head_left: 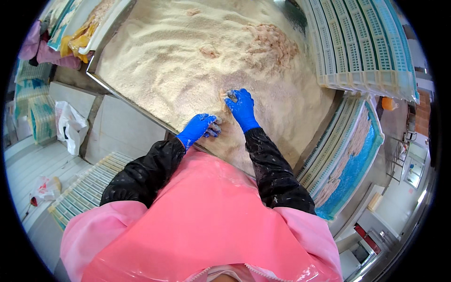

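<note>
Metal-rimmed table (136, 107); on pale-yellow crumbs (159, 70), one lumpy pinkish heap (275, 47). Blue-gloved left hand (197, 128): fingers curled, hold unclear. Blue-gloved right hand (242, 108): fingers half-curled at one pinkish piece (223, 95), grip unclear.

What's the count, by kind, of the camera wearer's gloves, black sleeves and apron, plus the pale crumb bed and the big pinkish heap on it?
Blue gloves: 2
Black sleeves: 2
Pink apron: 1
Pale crumb bed: 1
Big pinkish heap: 1
Total: 7
</note>
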`<state>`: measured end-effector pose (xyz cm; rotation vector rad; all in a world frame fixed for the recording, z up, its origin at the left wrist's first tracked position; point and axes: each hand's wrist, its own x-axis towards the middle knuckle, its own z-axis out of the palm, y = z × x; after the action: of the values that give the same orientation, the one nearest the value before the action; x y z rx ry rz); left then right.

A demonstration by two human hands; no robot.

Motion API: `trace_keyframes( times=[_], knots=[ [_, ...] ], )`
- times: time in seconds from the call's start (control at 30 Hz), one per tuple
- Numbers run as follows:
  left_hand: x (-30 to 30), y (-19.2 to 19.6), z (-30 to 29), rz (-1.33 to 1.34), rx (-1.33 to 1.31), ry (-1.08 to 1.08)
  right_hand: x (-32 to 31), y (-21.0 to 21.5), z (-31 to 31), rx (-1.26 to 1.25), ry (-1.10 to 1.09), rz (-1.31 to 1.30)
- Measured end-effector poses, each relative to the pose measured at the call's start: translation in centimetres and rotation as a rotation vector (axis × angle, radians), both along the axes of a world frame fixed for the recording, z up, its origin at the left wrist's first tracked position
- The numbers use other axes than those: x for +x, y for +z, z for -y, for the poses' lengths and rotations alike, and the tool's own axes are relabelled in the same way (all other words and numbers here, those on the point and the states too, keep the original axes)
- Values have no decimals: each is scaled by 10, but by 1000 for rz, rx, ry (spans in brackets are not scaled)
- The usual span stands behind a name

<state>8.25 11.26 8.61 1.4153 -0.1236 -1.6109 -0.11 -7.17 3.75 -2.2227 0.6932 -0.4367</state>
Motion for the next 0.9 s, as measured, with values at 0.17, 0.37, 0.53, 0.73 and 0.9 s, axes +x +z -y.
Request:
trace_keyframes(
  times=[0.17, 0.37, 0.53, 0.73, 0.9],
  knots=[
    [-5, -14, -3, -1, -22, 55, -8, -6, 11, 634, -98, 119],
    [-9, -15, -6, 30, -51, 153, -44, 29, 4, 501, -99, 237],
    [-2, -12, 7, 1288, -147, 177, -89, 23, -2, -78, 144, 19],
    [-13, -26, 33, 996, -360, 214, -117, 24, -20, 213, -125, 97],
    [11, -31, 47, 1402, -128, 175, -128, 25, -22, 279, -185, 142]
  ],
)
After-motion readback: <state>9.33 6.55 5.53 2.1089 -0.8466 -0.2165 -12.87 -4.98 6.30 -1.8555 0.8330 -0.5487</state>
